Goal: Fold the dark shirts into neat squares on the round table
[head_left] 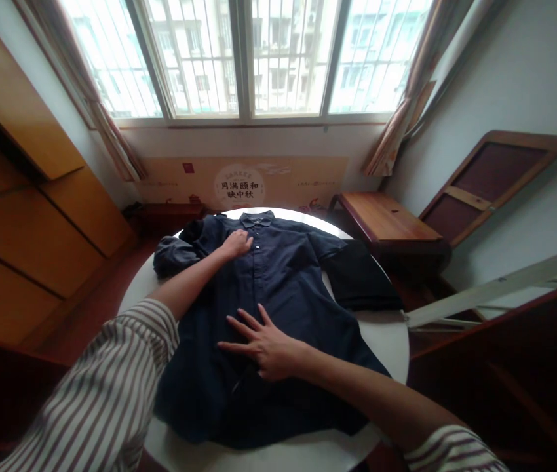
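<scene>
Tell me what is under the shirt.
The white table, whose top shows around the shirt. The part directly beneath is covered, so anything else lying there cannot be seen.

- My left sleeve (99, 387) of white cloth with brownish stripes, bunched near the elbow
- My right sleeve (455, 451), striped alike
- My left hand (238, 243) and right hand (274, 353), bare

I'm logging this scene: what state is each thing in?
Dark blue shirt: laid out front up, wrinkled
Left hand: curled, at the shirt's upper front
Right hand: spread open, over the shirt's lower front
White table: partly covered
Black cloth: lying flat
Curtains: drawn aside
Windows: open or shut, unclear
</scene>
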Available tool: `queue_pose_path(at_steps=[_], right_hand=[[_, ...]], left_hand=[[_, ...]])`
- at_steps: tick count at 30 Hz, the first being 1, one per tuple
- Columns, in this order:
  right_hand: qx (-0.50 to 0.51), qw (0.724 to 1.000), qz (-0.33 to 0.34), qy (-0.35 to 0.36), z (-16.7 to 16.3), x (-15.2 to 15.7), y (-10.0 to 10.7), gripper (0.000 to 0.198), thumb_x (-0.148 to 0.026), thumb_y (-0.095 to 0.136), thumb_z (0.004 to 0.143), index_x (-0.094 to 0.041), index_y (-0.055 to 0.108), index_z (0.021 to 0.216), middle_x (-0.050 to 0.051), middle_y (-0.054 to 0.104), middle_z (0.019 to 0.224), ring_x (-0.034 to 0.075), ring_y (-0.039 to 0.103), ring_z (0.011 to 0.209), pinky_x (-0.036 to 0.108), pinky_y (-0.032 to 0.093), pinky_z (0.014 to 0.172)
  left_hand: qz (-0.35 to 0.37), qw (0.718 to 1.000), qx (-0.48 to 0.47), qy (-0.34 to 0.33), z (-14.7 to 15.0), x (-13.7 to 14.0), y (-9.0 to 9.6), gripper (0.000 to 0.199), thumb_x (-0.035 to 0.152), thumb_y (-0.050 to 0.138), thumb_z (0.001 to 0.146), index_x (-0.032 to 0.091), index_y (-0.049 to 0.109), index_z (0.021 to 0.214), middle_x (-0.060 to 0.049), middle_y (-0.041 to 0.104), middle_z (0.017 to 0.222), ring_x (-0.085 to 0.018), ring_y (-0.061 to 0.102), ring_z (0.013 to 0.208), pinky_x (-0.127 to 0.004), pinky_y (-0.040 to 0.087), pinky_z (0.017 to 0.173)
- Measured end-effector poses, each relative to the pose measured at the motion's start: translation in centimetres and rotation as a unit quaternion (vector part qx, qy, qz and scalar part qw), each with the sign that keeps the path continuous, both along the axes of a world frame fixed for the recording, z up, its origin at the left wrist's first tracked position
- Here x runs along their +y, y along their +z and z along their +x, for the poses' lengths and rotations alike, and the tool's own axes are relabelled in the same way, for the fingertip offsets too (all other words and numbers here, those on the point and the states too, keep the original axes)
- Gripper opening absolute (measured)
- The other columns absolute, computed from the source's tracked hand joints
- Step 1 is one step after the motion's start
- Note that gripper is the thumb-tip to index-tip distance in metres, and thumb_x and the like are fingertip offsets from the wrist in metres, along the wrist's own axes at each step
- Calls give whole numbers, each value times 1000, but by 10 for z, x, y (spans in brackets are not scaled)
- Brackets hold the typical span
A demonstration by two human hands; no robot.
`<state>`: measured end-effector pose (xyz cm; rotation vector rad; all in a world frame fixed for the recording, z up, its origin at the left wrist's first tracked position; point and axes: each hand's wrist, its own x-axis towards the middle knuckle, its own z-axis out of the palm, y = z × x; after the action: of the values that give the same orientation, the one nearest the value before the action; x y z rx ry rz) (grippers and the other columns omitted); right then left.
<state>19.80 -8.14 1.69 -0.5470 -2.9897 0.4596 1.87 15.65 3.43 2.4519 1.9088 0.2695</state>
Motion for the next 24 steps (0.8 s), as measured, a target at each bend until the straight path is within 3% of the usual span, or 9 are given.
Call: queue_pose_path(at_steps=[3, 6, 11, 14, 16, 19, 21, 24], right_hand=[[35, 998, -7, 43, -1, -18, 10, 78, -55, 63, 87, -34, 31, 154, 10, 12, 165, 38, 6, 151, 69, 6, 114], [59, 992, 0, 113, -4, -33, 12, 76, -61, 63, 85, -34, 37, 151, 6, 20, 164, 35, 9, 151, 67, 9, 116], [83, 969, 9, 234, -13, -47, -4, 64, -57, 54, 93, -30, 39, 149, 2, 24, 163, 33, 10, 151, 70, 11, 115], [98, 962, -13, 254, -17, -50, -12, 57, -51, 51, 97, -27, 41, 147, 1, 31, 161, 32, 13, 151, 71, 10, 115], [115, 961, -40, 247, -19, -49, -13, 53, -49, 53, 96, -26, 46, 143, 2, 40, 156, 31, 20, 149, 68, 11, 116], [150, 960, -96, 214, -17, -36, -2, 40, -39, 53, 98, -17, 59, 130, 10, 60, 138, 23, 48, 134, 46, 33, 114], [178, 963, -134, 154, -10, -14, 14, 32, -32, 51, 98, -11, 66, 118, 14, 69, 120, 19, 63, 113, 31, 46, 99], [198, 965, -171, 20, 6, 44, 42, 26, -30, 55, 95, -12, 72, 104, 9, 74, 94, 15, 66, 80, 24, 51, 74]], left_hand=[[-39, 999, -1, 14, 13, -1, -33, 62, 52, 38, 98, 12, 46, 145, -19, 40, 154, -32, 37, 142, -46, 36, 112], [-73, 997, -6, 34, 14, 0, -50, 76, 63, 27, 97, 15, 27, 156, -15, 15, 164, -32, 14, 151, -53, 25, 117], [-82, 996, -7, 27, 12, 3, -51, 80, 67, 24, 95, 18, 22, 158, -11, 11, 165, -29, 9, 152, -51, 20, 119], [-69, 997, -7, 29, 13, 3, -51, 79, 67, 24, 95, 18, 24, 158, -11, 13, 165, -30, 11, 152, -51, 22, 118], [-60, 998, -5, 29, 13, 1, -52, 79, 66, 23, 95, 17, 25, 157, -12, 15, 165, -30, 12, 152, -51, 22, 118], [-48, 998, -6, 31, 15, -2, -52, 78, 65, 21, 96, 16, 25, 157, -12, 16, 164, -29, 14, 151, -50, 23, 118], [-46, 998, -6, 33, 16, -4, -51, 78, 64, 21, 96, 16, 26, 157, -12, 17, 164, -29, 15, 151, -50, 23, 118], [-43, 998, -4, 36, 17, -7, -49, 76, 63, 22, 97, 15, 28, 156, -12, 19, 164, -29, 16, 151, -50, 24, 118]])
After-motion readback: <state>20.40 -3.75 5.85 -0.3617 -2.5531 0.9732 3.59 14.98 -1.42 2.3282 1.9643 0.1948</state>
